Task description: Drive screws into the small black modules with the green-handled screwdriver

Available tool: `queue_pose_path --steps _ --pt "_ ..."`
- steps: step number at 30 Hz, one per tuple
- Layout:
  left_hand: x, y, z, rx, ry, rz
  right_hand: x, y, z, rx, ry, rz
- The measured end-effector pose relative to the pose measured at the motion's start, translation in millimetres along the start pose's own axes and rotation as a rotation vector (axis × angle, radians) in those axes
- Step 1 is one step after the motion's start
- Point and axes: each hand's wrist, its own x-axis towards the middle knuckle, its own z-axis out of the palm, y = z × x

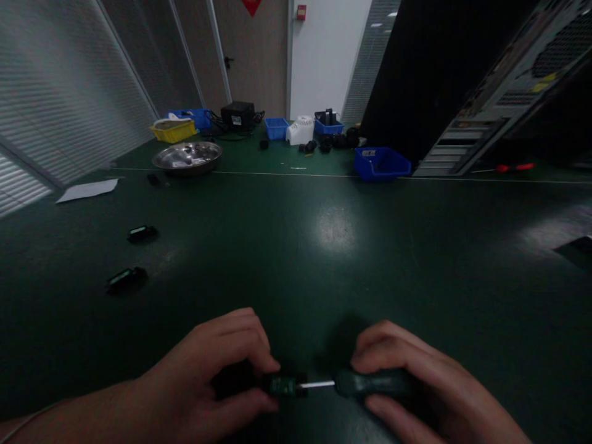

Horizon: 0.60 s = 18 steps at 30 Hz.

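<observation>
Near the bottom edge, my left hand point(231, 364) grips a small black part point(283, 385) with a green face between thumb and fingers. My right hand point(407, 376) is closed round the dark handle of a screwdriver point(370, 383). The screwdriver lies level, and its thin metal shaft points left, its end meeting the right end of the black part. Exact contact at the tip is too small to tell. Two similar black parts, one nearer point(126, 280) and one farther point(142, 234), lie on the green table to the left.
On the green table point(277, 246), a metal bowl point(187, 157) and white paper point(87, 190) stand at the left. Behind are a yellow bin point(173, 131), a black box point(237, 116) and a white device point(300, 130). A blue bin point(382, 164) is right of centre; a red-handled tool point(515, 167) lies farther right.
</observation>
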Motion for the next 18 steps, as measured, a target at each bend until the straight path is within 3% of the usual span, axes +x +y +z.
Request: queue_pose_path --steps 10,18 --pt "-0.4 -2.3 0.8 -0.094 0.052 -0.019 3.2 -2.2 1.2 -0.030 0.007 -0.005" --pt "1.3 2.6 4.6 0.077 0.059 -0.038 0.8 -3.6 -0.4 -0.063 0.037 -0.011"
